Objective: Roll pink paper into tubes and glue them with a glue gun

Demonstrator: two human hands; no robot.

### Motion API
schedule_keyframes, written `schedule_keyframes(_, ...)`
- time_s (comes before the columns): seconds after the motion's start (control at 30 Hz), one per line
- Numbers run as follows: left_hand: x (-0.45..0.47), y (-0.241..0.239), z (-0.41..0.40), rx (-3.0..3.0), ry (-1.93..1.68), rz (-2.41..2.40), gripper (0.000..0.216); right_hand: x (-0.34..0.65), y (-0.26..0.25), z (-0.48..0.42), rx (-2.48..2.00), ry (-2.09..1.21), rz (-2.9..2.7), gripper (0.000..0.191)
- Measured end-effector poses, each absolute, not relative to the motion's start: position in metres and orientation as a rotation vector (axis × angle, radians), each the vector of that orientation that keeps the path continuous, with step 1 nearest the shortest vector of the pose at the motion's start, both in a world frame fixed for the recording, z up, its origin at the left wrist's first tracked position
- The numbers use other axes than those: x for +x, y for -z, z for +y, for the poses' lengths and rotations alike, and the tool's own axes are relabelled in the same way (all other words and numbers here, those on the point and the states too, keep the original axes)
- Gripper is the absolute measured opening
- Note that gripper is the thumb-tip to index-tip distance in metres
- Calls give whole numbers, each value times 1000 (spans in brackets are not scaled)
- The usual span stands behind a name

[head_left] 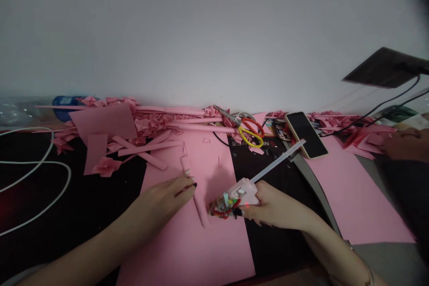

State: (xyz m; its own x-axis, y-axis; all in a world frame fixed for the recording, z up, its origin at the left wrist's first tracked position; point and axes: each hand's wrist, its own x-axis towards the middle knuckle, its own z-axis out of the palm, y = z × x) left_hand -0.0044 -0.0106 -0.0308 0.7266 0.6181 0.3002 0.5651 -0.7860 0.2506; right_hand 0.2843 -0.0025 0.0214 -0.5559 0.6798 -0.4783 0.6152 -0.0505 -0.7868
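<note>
A thin pink rolled paper tube (200, 209) lies slantwise over a large pink paper sheet (214, 250). The fingers of my left hand (172, 194) are closed on its upper part, and dark nail polish shows on one of them. My right hand (273, 205) grips a pale pink hot glue gun (246, 190). Out of the gun's back sticks a long whitish glue stick (278, 161). Its front is covered with bits of several colours, and this end is close to the right side of the tube. Whether they touch I cannot tell.
Pink paper flowers (149, 123) and rolled strips heap along the wall. Open scissors (251, 132) with red and yellow handles rest there, near a phone (305, 135). White cable (69, 178) loops at left. At right are another pink sheet (358, 196) and another person's hand (407, 143).
</note>
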Motion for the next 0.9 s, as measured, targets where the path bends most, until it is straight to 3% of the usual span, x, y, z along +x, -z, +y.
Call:
schedule_keyframes(0.33, -4, 31, -10, 2818, -532, 965, 46, 286, -22, -6, -1447, -1737, -2138, 10)
schedule_keyframes(0.9, -4, 28, -11, 2831, -551, 977, 49, 273, -23, 14, -1539, -1621, -2143, 26)
